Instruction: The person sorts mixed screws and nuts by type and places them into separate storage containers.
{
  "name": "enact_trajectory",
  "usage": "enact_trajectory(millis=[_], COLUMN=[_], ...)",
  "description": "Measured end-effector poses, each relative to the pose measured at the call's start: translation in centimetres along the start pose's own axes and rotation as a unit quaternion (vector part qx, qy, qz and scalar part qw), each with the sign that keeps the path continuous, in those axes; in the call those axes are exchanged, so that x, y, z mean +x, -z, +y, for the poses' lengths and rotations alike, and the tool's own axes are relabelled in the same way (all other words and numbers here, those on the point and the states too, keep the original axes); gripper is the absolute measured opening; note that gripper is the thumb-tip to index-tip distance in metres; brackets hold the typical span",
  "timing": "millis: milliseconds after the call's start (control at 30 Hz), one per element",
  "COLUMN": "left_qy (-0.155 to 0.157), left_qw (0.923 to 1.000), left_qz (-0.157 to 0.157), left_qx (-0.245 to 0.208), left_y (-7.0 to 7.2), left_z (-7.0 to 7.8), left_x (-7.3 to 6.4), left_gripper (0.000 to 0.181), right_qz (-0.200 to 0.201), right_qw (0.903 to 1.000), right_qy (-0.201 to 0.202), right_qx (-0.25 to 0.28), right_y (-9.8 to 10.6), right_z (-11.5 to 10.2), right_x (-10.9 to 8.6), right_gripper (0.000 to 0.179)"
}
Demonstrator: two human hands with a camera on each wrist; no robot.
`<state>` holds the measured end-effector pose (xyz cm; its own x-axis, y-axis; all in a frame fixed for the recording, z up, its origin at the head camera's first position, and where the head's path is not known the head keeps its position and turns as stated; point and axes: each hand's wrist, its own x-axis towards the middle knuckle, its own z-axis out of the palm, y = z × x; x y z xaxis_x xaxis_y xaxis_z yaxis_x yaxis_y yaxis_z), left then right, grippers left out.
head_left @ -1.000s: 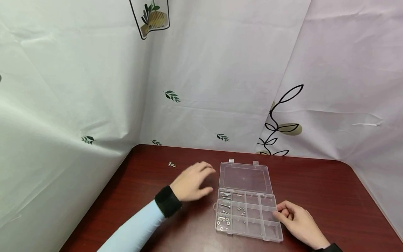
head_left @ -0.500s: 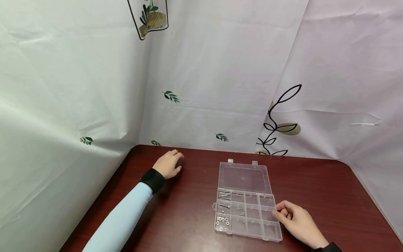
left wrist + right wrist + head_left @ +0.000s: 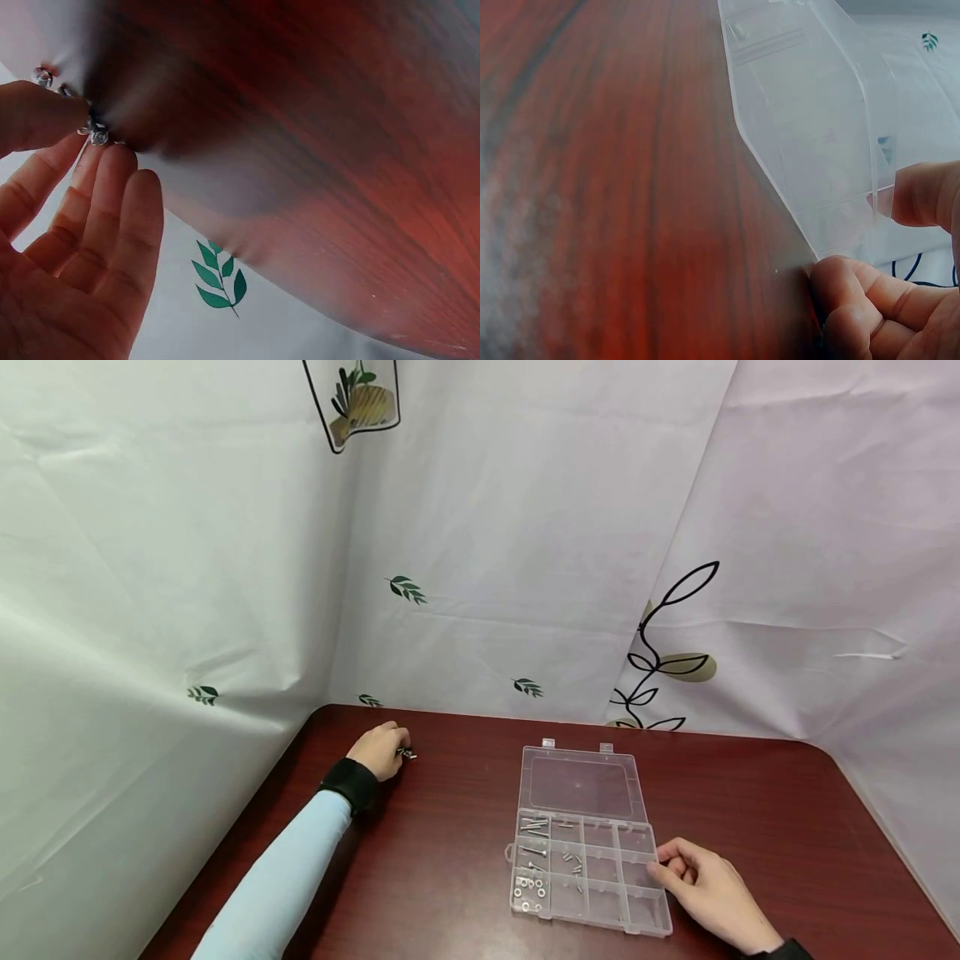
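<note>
At the far left of the table, my left hand (image 3: 378, 751) is at a small group of short metal screws (image 3: 407, 753). In the left wrist view its fairly straight fingers (image 3: 112, 217) and thumb lie on either side of the screws (image 3: 98, 135); whether they press on any is unclear. A clear plastic compartment box (image 3: 628, 893) lies with its lid (image 3: 581, 785) folded back. My right hand (image 3: 712, 889) holds the box's right side, thumb (image 3: 922, 195) on the rim and fingers curled against the wall.
Longer screws (image 3: 534, 828) lie in the box's left compartments, short screws (image 3: 573, 862) in the column beside them. Small metal rings (image 3: 529, 889) fill the front left compartment. The brown table (image 3: 442, 860) meets a pale cloth backdrop (image 3: 480, 635) at its back edge.
My left hand has moved from beside the box's lid to the far left, down to the loose screws. My right hand has stayed at the box's side.
</note>
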<state>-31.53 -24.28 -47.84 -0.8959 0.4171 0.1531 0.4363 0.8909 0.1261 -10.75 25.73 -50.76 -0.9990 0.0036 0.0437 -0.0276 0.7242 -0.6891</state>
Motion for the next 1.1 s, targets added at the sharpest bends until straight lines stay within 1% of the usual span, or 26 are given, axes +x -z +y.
enact_trajectory(millis=[167,333,600,767,867,967,1033,1100], left_qy=[0.007,0.005,0.031,0.036,0.028,0.013,-0.001,-0.018], left_qw=[1.0000,1.0000,0.9993,0.9987,0.9991,0.9998,1.0000,0.9997], left_qz=[0.003,0.008,-0.014,-0.031,-0.028,-0.017,-0.003,0.014], left_qx=[0.001,0.002,-0.017,-0.015,-0.013,-0.005,0.002,0.008], left_y=[-0.3,-0.6,-0.4,0.1,0.0,-0.3,-0.1,0.2], left_z=[-0.2,-0.4,-0.4,-0.1,-0.2,-0.3,0.1,0.8], left_x=[0.1,0.1,0.3,0.2,0.1,0.1,0.0,0.1], left_gripper=[0.012,0.011,0.008,0.007,0.008,0.008,0.009,0.010], right_qz=[-0.002,-0.008,0.001,-0.001,-0.004,-0.004,-0.004,-0.004], right_qw=[1.0000,0.9999,1.0000,1.0000,1.0000,1.0000,1.0000,1.0000], right_qy=[-0.005,-0.009,0.002,0.001,-0.003,-0.002,-0.001,-0.001], right_qx=[-0.001,0.002,0.002,0.004,0.004,0.004,0.005,0.003], right_y=[0.0,0.0,-0.2,-0.1,-0.1,0.0,0.0,0.0], right_z=[-0.1,0.0,0.3,0.3,0.2,0.1,0.1,0.1], right_x=[0.0,0.0,0.1,0.1,0.0,-0.1,0.0,0.0], right_gripper=[0.016,0.016,0.015,0.015,0.015,0.015,0.014,0.014])
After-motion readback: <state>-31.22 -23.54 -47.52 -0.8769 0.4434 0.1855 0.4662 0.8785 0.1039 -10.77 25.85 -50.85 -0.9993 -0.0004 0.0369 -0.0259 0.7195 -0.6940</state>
